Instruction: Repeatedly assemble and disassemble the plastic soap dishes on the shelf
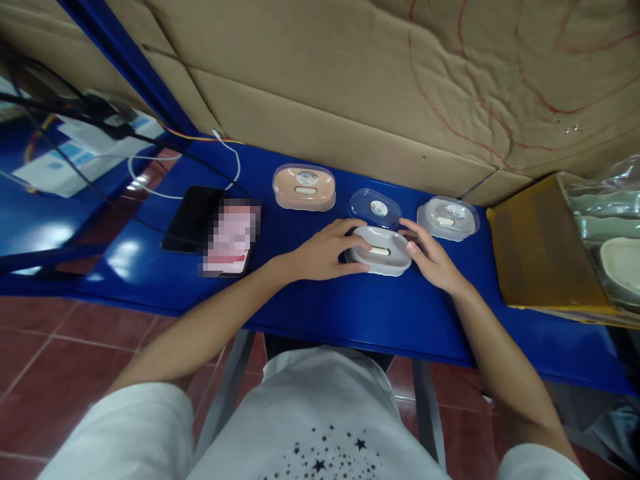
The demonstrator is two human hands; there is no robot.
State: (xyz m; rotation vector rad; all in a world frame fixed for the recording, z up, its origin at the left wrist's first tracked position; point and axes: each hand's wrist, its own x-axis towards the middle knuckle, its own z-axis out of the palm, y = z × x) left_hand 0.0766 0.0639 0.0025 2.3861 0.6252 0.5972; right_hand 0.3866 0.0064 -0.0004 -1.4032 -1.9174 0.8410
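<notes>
A grey oval dish (393, 260) with a small white piece (379, 251) in its middle lies on the blue table between my hands. My left hand (330, 250) holds the dish's left side, fingers spread over the rim and one finger at the white piece. At the right rim is my right hand (429, 257), thumb against the edge and fingers apart from it. Just behind the dish lies a clear lid (364, 208) with a round label. A peach dish under a clear lid (320, 195) sits back left, and another lidded grey dish (463, 225) back right.
Two phones, one dark (187, 223) and one with a lit screen (233, 237), lie at the left near white and black cables. An open cardboard box (545, 253) with wrapped dishes stands at the right. Brown cardboard (340, 87) lines the table's back edge.
</notes>
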